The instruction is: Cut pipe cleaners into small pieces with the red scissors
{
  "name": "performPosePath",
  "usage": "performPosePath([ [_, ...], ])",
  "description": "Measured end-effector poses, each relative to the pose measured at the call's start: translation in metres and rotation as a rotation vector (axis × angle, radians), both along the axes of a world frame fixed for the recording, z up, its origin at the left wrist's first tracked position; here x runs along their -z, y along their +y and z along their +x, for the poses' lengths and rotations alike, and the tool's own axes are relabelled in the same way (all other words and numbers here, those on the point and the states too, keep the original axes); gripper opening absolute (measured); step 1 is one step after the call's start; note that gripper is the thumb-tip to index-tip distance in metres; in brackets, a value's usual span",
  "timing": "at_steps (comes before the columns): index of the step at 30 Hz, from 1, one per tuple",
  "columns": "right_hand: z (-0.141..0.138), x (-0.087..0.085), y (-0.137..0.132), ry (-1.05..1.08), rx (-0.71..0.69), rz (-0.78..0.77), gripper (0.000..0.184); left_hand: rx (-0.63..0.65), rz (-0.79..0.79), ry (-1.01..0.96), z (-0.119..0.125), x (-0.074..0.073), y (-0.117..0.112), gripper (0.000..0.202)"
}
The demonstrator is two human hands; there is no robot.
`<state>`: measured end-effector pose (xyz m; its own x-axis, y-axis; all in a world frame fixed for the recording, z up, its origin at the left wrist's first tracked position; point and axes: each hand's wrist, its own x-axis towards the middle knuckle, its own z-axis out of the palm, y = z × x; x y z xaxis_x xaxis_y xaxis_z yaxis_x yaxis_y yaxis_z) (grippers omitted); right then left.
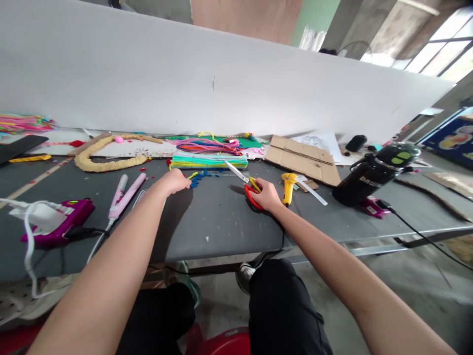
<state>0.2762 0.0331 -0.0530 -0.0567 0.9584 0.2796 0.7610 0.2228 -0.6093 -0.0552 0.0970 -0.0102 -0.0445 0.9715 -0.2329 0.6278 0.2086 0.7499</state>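
Note:
My left hand is at the middle of the grey table, fingers closed in a pinch. A short yellow fuzzy strip, like pipe cleaner, sticks out at its fingertips; the fingers partly hide the grip. Just beyond lie dark blue fuzzy bits. To the right, my right hand is wrapped round scissors with red and yellow handle parts. Their silver blades point away and to the left. Behind both hands lies a bundle of green, white and yellow pipe cleaners, with pink and purple ones behind.
A yellow glue gun, cardboard and a black bottle stand or lie at right. To the left are a pink hair straightener, a purple power strip with cables and a curved tan strip. A white partition rises behind.

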Motion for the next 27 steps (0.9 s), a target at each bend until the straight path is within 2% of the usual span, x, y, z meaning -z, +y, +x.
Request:
performPosePath([
  [1, 0.0, 0.0, 0.0, -0.005, 0.003, 0.0, 0.036, -0.013, -0.006, 0.136, -0.001, -0.002, 0.002, 0.02],
  [3, 0.0, 0.0, 0.0, -0.012, 0.005, 0.001, 0.036, -0.018, 0.059, 0.289, -0.003, -0.005, 0.002, 0.019],
  [6, 0.0, 0.0, 0.0, -0.016, 0.005, 0.001, 0.036, -0.064, 0.17, 0.315, -0.008, -0.008, -0.004, 0.019],
  [8, 0.0, -0.001, -0.001, -0.019, 0.009, -0.001, 0.037, -0.101, 0.138, 0.192, -0.012, -0.01, -0.012, 0.014],
  [10, -0.001, -0.002, -0.001, -0.027, 0.017, -0.004, 0.038, -0.117, 0.056, -0.037, -0.013, -0.014, -0.022, 0.009],
  [12, -0.001, -0.002, -0.002, -0.03, 0.02, -0.002, 0.036, -0.104, 0.013, -0.265, -0.012, -0.019, -0.034, 0.014],
  [14, -0.002, -0.003, -0.002, -0.025, 0.018, 0.006, 0.035, -0.076, -0.018, -0.394, -0.008, -0.026, -0.047, 0.023],
  [17, -0.003, -0.003, -0.002, -0.025, 0.023, 0.02, 0.036, -0.006, -0.036, -0.502, -0.001, -0.031, -0.062, 0.026],
  [19, -0.004, -0.002, -0.002, -0.03, 0.036, 0.022, 0.037, 0.045, -0.033, -0.559, 0.003, -0.029, -0.068, 0.029],
  [24, -0.005, 0.001, 0.0, -0.019, 0.049, 0.023, 0.035, 0.132, -0.006, -0.657, 0.01, -0.012, -0.068, 0.03],
  [27, -0.005, 0.0, 0.0, -0.009, 0.041, 0.042, 0.034, 0.109, 0.031, -0.684, 0.018, -0.006, -0.061, 0.032],
])
